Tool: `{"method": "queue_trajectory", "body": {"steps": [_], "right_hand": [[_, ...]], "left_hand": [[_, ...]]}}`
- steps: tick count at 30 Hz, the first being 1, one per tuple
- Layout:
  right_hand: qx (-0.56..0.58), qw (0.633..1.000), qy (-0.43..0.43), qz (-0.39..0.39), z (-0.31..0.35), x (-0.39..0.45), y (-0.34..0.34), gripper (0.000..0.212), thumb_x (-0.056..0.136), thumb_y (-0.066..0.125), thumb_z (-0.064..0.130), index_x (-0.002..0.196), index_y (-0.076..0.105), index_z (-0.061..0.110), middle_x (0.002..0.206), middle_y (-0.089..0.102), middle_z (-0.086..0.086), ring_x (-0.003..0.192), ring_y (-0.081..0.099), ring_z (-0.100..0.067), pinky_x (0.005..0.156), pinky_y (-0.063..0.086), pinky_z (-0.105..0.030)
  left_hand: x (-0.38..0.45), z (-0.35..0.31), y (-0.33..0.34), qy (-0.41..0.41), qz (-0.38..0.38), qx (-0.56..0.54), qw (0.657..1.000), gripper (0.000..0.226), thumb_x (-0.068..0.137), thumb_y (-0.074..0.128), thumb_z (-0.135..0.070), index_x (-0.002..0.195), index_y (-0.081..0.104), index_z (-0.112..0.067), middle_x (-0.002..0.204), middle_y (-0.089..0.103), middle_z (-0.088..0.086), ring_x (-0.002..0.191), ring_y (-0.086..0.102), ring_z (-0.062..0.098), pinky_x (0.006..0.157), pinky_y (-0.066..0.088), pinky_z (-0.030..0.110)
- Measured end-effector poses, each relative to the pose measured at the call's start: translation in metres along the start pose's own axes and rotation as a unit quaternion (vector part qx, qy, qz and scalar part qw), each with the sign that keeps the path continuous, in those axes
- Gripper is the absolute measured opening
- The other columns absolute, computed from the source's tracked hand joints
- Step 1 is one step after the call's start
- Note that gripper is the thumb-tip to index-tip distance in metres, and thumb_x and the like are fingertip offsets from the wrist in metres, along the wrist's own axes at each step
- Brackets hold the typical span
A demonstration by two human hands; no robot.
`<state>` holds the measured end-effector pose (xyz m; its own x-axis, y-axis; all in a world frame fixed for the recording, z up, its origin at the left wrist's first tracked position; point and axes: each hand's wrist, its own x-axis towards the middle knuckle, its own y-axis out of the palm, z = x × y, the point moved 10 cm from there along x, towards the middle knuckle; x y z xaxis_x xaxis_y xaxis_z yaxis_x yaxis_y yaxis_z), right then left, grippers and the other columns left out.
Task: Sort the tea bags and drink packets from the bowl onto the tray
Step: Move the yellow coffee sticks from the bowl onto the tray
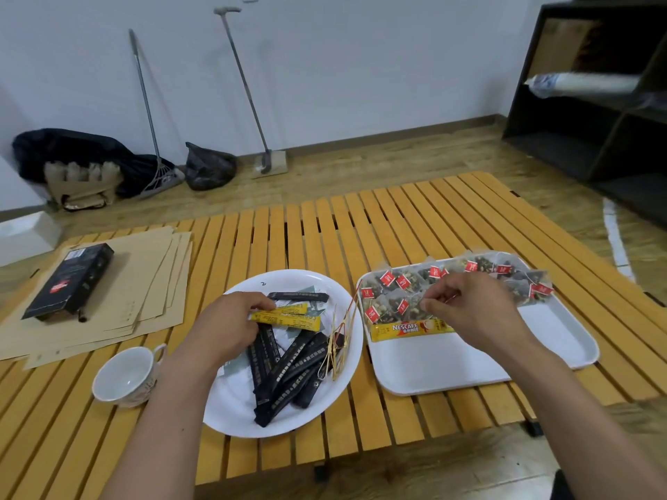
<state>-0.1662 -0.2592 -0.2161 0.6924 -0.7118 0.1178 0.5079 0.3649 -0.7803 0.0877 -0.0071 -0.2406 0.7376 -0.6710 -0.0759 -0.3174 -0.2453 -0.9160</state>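
Drink packets: black and yellow sticks (293, 369) are heaped in the white bowl (231, 409) on the slatted surface.
Left hand (231, 324): curled over a yellow packet (288, 321) in the bowl.
Right hand (469, 304): fingertips pinched at the tea bags (393, 294) on the tray (541, 341); what is held cannot be told.
Advice: yellow is best laid beside the Nescafe stick (408, 328), parallel, clear of tags.

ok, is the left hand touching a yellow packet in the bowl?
Touching. The head view shows the left hand in the bowl, its fingers pinching the end of a yellow packet.
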Motion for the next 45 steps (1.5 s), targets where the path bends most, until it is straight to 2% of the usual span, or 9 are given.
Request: {"method": "queue_trajectory", "body": {"steps": [5,13,16,19,25,29,35,38,45], "right_hand": [[0.014,1.000,0.003,0.001,-0.005,0.000,-0.003,0.007,0.085,0.080,0.029,0.078,0.076,0.030,0.072,0.070,0.017,0.071,0.064,0.001,0.061,0.051,-0.024],[0.034,0.999,-0.011,-0.009,0.006,-0.001,-0.001,0.004,0.085,0.079,0.032,0.087,0.075,0.032,0.080,0.072,0.017,0.075,0.066,0.003,0.071,0.059,-0.033],[0.090,0.993,-0.077,0.013,0.027,-0.005,0.007,0.052,0.078,0.084,0.034,0.125,0.065,0.040,0.112,0.067,0.021,0.095,0.065,0.005,0.077,0.060,-0.032],[0.152,0.974,-0.150,0.080,0.054,-0.015,0.020,0.079,0.072,0.091,0.024,0.136,0.052,0.048,0.137,0.048,0.023,0.116,0.058,0.001,0.077,0.059,-0.024],[0.203,0.966,-0.121,0.106,0.047,-0.013,0.009,0.020,0.078,0.085,0.011,0.093,0.077,0.022,0.075,0.072,0.011,0.066,0.065,0.000,0.061,0.050,-0.016],[0.259,0.945,-0.086,0.178,0.036,-0.017,0.012,0.052,0.068,0.094,0.015,0.114,0.071,0.022,0.100,0.074,-0.002,0.084,0.074,-0.018,0.075,0.062,-0.029],[0.319,0.935,0.003,0.154,0.017,-0.014,0.006,0.016,0.081,0.082,0.010,0.096,0.077,0.009,0.088,0.077,-0.015,0.078,0.075,-0.022,0.068,0.062,-0.030],[0.374,0.908,0.086,0.172,0.001,-0.018,0.007,0.017,0.086,0.077,0.007,0.103,0.076,0.007,0.098,0.075,-0.025,0.080,0.076,-0.026,0.066,0.062,-0.028],[0.377,0.886,0.127,0.240,-0.005,-0.029,0.008,0.020,0.091,0.070,0.007,0.111,0.074,0.008,0.103,0.079,-0.012,0.096,0.077,-0.026,0.071,0.061,-0.030]], "left_hand": [[0.003,0.001,-0.009,0.002,-0.047,0.030,0.998,0.042,0.087,0.063,0.001,0.104,0.075,-0.036,0.114,0.074,-0.004,0.107,0.065,0.026,0.087,0.053,0.038],[-0.002,-0.025,-0.032,0.032,-0.125,0.041,0.991,0.034,0.103,0.052,-0.011,0.129,0.067,-0.026,0.123,0.070,0.006,0.105,0.064,0.031,0.079,0.048,0.035],[-0.006,-0.058,-0.026,0.082,-0.099,-0.016,0.992,0.034,0.105,0.047,-0.012,0.132,0.064,-0.025,0.119,0.068,0.001,0.091,0.060,0.021,0.069,0.041,0.029],[-0.014,-0.098,-0.003,0.127,0.011,-0.149,0.981,0.032,0.106,0.047,-0.011,0.122,0.068,-0.028,0.086,0.070,-0.011,0.060,0.055,0.004,0.055,0.040,0.019],[-0.026,-0.133,0.044,0.062,0.190,-0.319,0.926,0.036,0.105,0.047,-0.004,0.115,0.074,-0.025,0.068,0.061,-0.004,0.054,0.055,0.000,0.053,0.044,0.014],[-0.030,-0.139,0.062,0.028,0.237,-0.325,0.915,0.035,0.104,0.045,-0.001,0.120,0.073,-0.016,0.068,0.051,0.008,0.052,0.050,0.007,0.045,0.035,0.017],[-0.041,-0.154,0.058,0.061,0.291,-0.378,0.877,0.031,0.102,0.058,-0.032,0.128,0.069,-0.018,0.098,0.074,0.014,0.079,0.071,0.016,0.059,0.047,0.027],[-0.042,-0.151,0.053,0.072,0.290,-0.398,0.867,0.037,0.093,0.072,-0.017,0.129,0.067,-0.017,0.115,0.077,0.006,0.103,0.076,0.024,0.074,0.059,0.035],[-0.034,-0.140,0.052,0.014,0.241,-0.407,0.881,0.029,0.083,0.082,-0.018,0.110,0.075,-0.009,0.097,0.081,0.010,0.086,0.078,0.023,0.067,0.056,0.027]]}}
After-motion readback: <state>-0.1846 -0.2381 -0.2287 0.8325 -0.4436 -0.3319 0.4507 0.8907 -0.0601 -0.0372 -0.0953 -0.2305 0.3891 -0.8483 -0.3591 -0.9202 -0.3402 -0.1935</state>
